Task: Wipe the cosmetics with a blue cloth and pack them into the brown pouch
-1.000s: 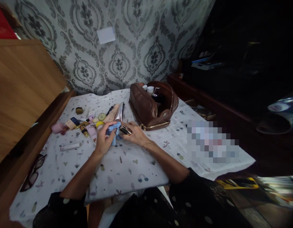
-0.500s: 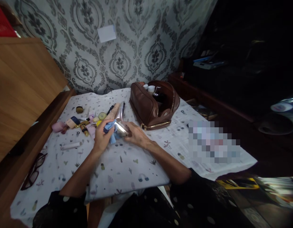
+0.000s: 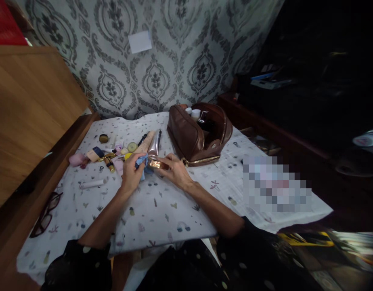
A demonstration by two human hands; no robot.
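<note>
A bunched blue cloth (image 3: 142, 161) is gripped in my left hand (image 3: 131, 174), which is closed around it. Against the cloth, my right hand (image 3: 176, 171) holds a shiny gold item (image 3: 156, 163) between thumb and fingers; its exact kind is hard to make out. Just beyond my hands lie a silvery tube (image 3: 155, 143) and a beige tube (image 3: 145, 142). An open brown bag (image 3: 186, 135) stands behind and to the right, with white-capped containers (image 3: 195, 113) inside.
Several small cosmetics lie left of my hands, including a gold-trimmed tube (image 3: 109, 165) and a white tube (image 3: 92, 184). Glasses (image 3: 46, 214) rest at the left edge of the patterned cloth (image 3: 162, 210). A wooden panel (image 3: 32, 109) rises at left.
The gold item has turned in my right hand, showing a flat gold face where a rounded shiny one showed. The whole view has shifted slightly.
</note>
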